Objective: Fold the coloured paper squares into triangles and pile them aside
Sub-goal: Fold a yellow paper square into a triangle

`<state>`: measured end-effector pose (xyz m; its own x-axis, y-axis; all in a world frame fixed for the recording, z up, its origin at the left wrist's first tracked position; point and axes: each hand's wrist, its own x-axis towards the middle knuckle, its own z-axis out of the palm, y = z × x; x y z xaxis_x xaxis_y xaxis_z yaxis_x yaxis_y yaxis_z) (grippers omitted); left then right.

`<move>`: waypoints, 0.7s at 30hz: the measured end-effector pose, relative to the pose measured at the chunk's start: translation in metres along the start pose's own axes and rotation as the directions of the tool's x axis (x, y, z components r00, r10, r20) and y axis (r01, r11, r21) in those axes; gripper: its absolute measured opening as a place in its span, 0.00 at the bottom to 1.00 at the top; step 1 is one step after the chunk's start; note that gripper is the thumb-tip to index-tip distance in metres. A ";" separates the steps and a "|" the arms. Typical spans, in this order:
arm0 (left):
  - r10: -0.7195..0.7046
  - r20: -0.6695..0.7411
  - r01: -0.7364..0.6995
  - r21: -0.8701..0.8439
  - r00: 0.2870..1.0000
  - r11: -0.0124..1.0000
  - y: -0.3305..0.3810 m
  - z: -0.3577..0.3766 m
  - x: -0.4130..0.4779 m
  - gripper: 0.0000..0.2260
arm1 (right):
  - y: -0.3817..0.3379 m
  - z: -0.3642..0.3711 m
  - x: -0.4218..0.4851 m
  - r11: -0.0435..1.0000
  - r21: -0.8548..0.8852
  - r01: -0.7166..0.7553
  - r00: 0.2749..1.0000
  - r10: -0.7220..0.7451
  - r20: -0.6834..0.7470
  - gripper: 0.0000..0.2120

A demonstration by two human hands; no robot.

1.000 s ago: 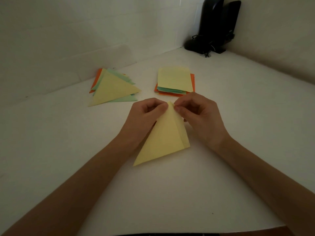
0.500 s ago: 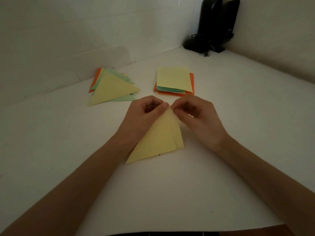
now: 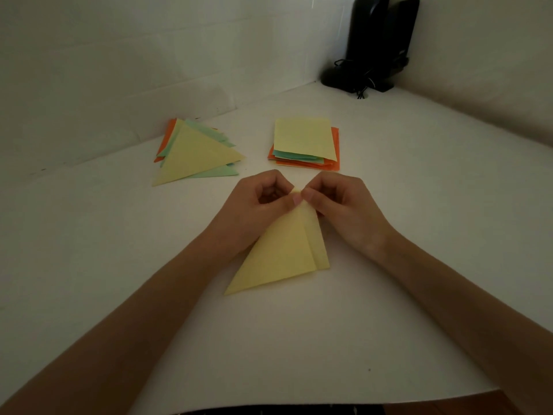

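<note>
A yellow paper [image 3: 284, 253] lies folded over into a rough triangle on the white table [image 3: 299, 339], its two layers not quite lined up along the right edge. My left hand [image 3: 257, 205] and my right hand [image 3: 341, 205] both pinch its top corner with thumb and forefinger. Behind them sits a stack of flat paper squares [image 3: 305, 142], yellow on top with green and orange below. To the left lies a pile of folded triangles [image 3: 194, 154], yellow on top of green and orange ones.
A black device with cables [image 3: 374, 49] stands in the far corner where the two white walls meet. The table's front edge runs along the bottom of the view.
The folded yellow paper has shifted slightly under my fingers; the top layer sits closer to the lower one's right edge. Both hands stay pinched at the top corner.
</note>
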<state>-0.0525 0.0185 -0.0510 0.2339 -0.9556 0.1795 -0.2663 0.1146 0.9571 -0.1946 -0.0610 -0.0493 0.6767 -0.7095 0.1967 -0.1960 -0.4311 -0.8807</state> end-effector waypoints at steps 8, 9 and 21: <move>0.017 -0.023 -0.015 0.074 1.000 0.997 0.001 -0.001 0.001 0.07 | -0.002 -0.001 -0.002 0.996 -0.073 0.040 0.999 -0.038 0.035 0.06; 0.013 -0.031 -0.010 0.080 0.999 0.997 0.001 -0.001 0.001 0.07 | -0.002 0.000 -0.003 0.998 -0.060 0.032 0.999 -0.030 0.037 0.06; -0.142 0.104 0.150 -0.071 0.984 0.986 0.008 -0.016 0.004 0.05 | -0.006 0.004 -0.001 0.994 0.077 -0.074 0.997 0.077 -0.032 0.04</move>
<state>-0.0384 0.0202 -0.0393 0.1711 -0.9851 0.0170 -0.1611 -0.0109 0.9869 -0.1914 -0.0560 -0.0459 0.6367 -0.7579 0.1419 -0.1903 -0.3327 -0.9236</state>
